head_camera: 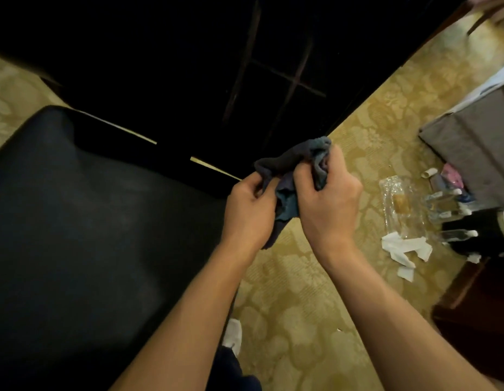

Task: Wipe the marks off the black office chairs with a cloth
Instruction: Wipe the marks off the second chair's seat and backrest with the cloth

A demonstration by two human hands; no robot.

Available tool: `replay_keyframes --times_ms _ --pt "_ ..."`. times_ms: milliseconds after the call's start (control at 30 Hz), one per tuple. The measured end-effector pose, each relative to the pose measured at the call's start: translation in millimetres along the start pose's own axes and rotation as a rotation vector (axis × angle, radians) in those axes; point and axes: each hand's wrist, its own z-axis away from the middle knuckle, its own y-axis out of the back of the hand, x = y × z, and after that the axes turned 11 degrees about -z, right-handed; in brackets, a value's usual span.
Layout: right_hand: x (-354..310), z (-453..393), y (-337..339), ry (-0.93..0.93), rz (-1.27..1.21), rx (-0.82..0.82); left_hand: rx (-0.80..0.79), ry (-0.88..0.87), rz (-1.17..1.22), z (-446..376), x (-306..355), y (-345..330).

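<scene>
A: hands?
B: I see left hand point(249, 206) and right hand point(327, 198) both gripping the bunched dark cloth point(294, 167), centre frame, over the carpet point(301, 306)
A: chair?
B: black chair point(90, 221) fills left of frame, cloth just beside its right edge, not touching

Below me spreads a pale gold carpet point(315, 300) with a floral pattern, dimly lit. At twelve o'clock a dark wooden panel point(273, 74) with thin crossing grooves runs diagonally. Toward three o'clock a grey box point(470, 142) sits on the floor; just below it I see small clear bottles point(448, 207), a plastic wrapper point(400, 204) and torn white paper scraps point(405, 246).
</scene>
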Motion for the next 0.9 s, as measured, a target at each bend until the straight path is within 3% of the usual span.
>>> replay_keyframes --times_ms 167,367,533,700,900 --pt "20.2 4.9 -6.5 0.096 0.012 0.065 -0.092 -0.115 -0.042 -20.0 -17.1 7.6" --pt "51.9 28.8 -29.6 0.042 0.151 -0.022 -0.130 0.005 -0.073 -42.7 -64.2 1.4" --pt "63.4 38.9 -30.2 0.084 0.183 0.023 -0.242 -0.081 -0.034 -62.8 -82.0 7.9" --pt "61.7 49.2 -32.8 0.125 0.127 0.159 -0.242 -0.219 0.006 -62.0 -87.8 6.2" --pt "1.1 22.1 1.5 0.300 0.152 0.338 -0.200 -0.343 0.228 -19.5 -43.1 -1.0"
